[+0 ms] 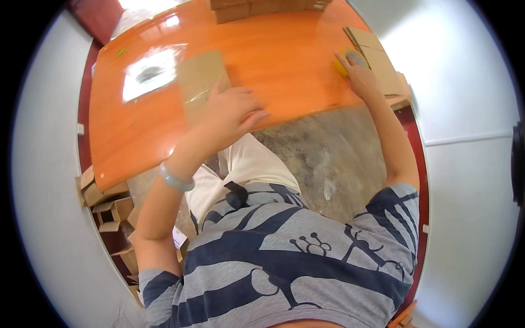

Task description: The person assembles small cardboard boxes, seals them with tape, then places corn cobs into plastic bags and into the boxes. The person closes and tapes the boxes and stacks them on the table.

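Note:
A flat brown cardboard box [202, 74] lies on the orange tabletop, with a shiny strip, apparently clear tape, across it. Over its near right corner is my left hand [234, 107], palm down, fingers spread and nothing in them. Whether it rests on the cardboard or hovers is unclear. At the table's right side my right hand [361, 78] grips a roll of yellow tape [341, 68], one finger lying across it. The roll is partly hidden by the fingers.
A glossy clear plastic bag [151, 74] lies left of the box. Folded cardboard [375, 57] is stacked along the right edge, beside the wall. Cardboard boxes [262, 8] stand at the far edge. Open cartons [117, 209] crowd the floor at lower left.

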`<control>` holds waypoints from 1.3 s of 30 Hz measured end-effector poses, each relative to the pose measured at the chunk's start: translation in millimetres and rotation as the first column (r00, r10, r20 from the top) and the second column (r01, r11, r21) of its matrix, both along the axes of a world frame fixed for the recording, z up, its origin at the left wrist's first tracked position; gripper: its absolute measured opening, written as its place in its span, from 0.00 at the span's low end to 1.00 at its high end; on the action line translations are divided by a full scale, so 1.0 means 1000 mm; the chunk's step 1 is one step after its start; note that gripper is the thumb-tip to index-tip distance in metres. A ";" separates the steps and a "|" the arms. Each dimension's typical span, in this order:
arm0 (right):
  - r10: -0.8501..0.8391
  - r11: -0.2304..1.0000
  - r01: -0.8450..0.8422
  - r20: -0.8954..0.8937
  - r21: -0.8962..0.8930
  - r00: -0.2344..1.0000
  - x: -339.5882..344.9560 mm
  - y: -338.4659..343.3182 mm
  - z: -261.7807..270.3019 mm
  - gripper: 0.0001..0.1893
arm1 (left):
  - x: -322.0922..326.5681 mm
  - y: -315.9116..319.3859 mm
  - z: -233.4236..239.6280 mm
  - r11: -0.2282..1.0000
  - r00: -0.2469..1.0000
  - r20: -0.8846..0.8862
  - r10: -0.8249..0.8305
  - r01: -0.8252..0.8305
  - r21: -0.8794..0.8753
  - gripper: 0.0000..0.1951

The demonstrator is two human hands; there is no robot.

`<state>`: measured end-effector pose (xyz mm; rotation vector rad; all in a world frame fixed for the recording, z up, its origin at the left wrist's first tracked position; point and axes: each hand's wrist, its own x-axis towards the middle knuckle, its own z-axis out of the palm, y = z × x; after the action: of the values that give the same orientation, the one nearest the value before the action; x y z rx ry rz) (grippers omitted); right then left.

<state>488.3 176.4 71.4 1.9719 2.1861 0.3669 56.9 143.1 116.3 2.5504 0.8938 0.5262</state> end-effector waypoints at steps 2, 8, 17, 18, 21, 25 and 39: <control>0.027 0.995 -0.010 -0.162 0.101 0.987 0.001 -0.002 0.004 0.44 | -0.016 -0.007 0.001 0.999 0.997 0.074 0.034 -0.036 0.021 0.09; -0.044 0.925 0.185 -0.390 0.333 0.920 -0.006 -0.021 0.011 0.39 | -0.072 -0.026 -0.014 0.958 0.870 0.403 0.284 -0.275 -0.081 0.15; 0.038 0.987 0.126 -0.903 0.101 0.428 -0.125 -0.042 0.003 0.23 | -0.107 -0.047 -0.083 0.750 0.617 0.433 0.657 -0.480 -0.455 0.21; 0.012 0.996 0.076 -0.946 0.038 0.323 -0.153 -0.054 0.004 0.22 | -0.098 -0.049 -0.083 0.751 0.615 0.440 0.654 -0.453 -0.481 0.21; 0.127 0.990 -0.103 -0.947 0.101 0.295 -0.230 -0.088 0.002 0.29 | -0.089 -0.050 -0.092 0.795 0.626 0.491 0.606 -0.469 -0.384 0.20; 0.322 0.946 -0.167 -0.853 0.276 0.410 -0.283 -0.096 0.014 0.42 | -0.080 -0.051 -0.088 0.801 0.618 0.510 0.598 -0.485 -0.351 0.19; 0.156 0.981 0.008 -0.809 0.195 0.566 -0.273 -0.120 0.009 0.61 | -0.023 -0.076 -0.082 0.834 0.682 0.493 0.540 -0.355 -0.422 0.33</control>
<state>215.5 56.1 80.0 2.4869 2.8364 -0.5242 33.9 67.0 33.9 1.6918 1.2366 1.1709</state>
